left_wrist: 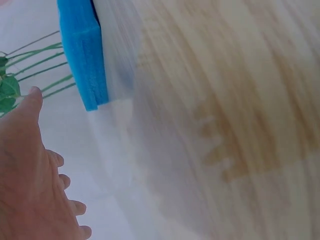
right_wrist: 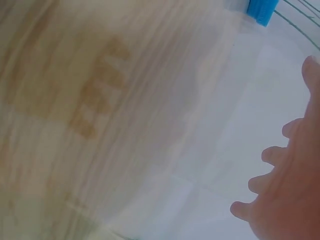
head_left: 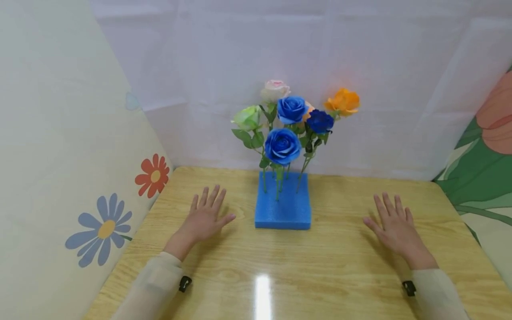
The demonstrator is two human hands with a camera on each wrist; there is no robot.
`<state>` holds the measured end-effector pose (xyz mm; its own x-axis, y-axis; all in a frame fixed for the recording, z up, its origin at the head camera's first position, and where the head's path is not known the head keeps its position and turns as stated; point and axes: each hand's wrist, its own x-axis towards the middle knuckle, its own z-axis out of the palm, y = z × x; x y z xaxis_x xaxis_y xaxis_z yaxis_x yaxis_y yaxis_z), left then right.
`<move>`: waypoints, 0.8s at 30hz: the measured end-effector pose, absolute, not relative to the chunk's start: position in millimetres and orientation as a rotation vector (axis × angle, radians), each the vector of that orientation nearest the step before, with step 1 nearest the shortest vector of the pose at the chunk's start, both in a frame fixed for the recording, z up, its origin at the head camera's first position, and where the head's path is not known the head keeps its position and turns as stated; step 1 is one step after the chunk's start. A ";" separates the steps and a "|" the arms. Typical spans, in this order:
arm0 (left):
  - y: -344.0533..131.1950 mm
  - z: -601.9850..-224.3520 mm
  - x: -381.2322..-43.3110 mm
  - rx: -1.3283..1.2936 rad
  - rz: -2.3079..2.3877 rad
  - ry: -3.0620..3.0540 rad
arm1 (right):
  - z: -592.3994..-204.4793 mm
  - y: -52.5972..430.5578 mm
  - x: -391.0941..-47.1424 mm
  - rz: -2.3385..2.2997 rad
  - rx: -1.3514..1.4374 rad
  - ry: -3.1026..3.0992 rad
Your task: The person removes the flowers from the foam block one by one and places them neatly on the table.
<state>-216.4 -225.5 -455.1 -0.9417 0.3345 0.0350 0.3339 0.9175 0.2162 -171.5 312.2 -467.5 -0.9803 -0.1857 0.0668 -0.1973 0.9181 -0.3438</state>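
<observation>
Head, left hand (head_left: pixel 205 218), gap, blue block (head_left: pixel 283 212)

Ahead of me is a yellowish wood-grain counter (head_left: pixel 224 271) with a bright reflection (head_left: pixel 262 298); a blue foam block (head_left: pixel 283 211) lies flat near its far edge.
</observation>
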 end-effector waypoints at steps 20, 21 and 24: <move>-185.0 -453.5 -215.5 0.655 0.410 3.063 | -463.8 280.5 -176.3 0.651 0.406 -2.940; -182.0 -453.9 -215.8 0.664 0.416 3.058 | -463.8 278.4 -176.8 0.662 0.412 -2.928; -175.1 -455.4 -215.6 0.674 0.421 3.044 | -465.1 270.7 -180.0 0.664 0.444 -2.889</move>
